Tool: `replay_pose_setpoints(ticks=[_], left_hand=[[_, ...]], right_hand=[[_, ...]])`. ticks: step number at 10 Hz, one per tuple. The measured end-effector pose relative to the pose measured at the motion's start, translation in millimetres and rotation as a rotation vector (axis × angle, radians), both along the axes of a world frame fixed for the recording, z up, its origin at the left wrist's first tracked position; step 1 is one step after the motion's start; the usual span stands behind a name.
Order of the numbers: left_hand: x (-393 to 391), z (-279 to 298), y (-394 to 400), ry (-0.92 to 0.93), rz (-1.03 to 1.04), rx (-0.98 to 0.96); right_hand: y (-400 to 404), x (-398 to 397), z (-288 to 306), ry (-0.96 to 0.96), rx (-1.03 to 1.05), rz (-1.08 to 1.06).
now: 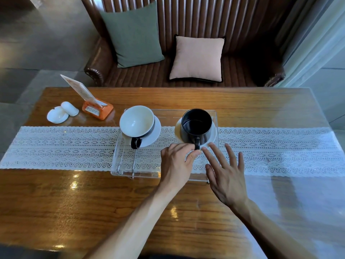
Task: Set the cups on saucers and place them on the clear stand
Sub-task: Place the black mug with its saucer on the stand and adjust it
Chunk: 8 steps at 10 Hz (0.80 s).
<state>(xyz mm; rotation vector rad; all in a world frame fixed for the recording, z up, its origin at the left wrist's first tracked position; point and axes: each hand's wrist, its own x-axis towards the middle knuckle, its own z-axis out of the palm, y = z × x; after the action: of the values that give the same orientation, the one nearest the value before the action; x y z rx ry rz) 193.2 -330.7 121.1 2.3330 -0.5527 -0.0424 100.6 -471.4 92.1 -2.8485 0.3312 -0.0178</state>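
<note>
A clear stand (168, 114) sits mid-table over a lace runner. On its left part a wide cup (137, 121), white inside with a black handle, rests on a white saucer (155, 130). On its right part a black mug (196, 126) stands on a second white saucer (213, 133). My left hand (176, 163) has its thumb and fingertips at the mug's handle. My right hand (226, 172) hovers with fingers spread, its index fingertip touching the saucer's near rim.
A white lace runner (65, 146) crosses the wooden table (93, 202). At the back left lie a white ashtray (56, 114), a white oval piece (70, 108) and an orange menu holder (97, 109). A brown sofa with two cushions stands behind.
</note>
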Motion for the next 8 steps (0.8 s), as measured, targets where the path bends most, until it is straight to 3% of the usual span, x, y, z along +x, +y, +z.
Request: replay_pose_setpoints(ticks=[8], left_hand=[[0.8, -0.2, 2.1, 0.017, -0.008, 0.010]], right_hand=[[1.0, 0.1, 0.0, -0.020, 0.028, -0.003]])
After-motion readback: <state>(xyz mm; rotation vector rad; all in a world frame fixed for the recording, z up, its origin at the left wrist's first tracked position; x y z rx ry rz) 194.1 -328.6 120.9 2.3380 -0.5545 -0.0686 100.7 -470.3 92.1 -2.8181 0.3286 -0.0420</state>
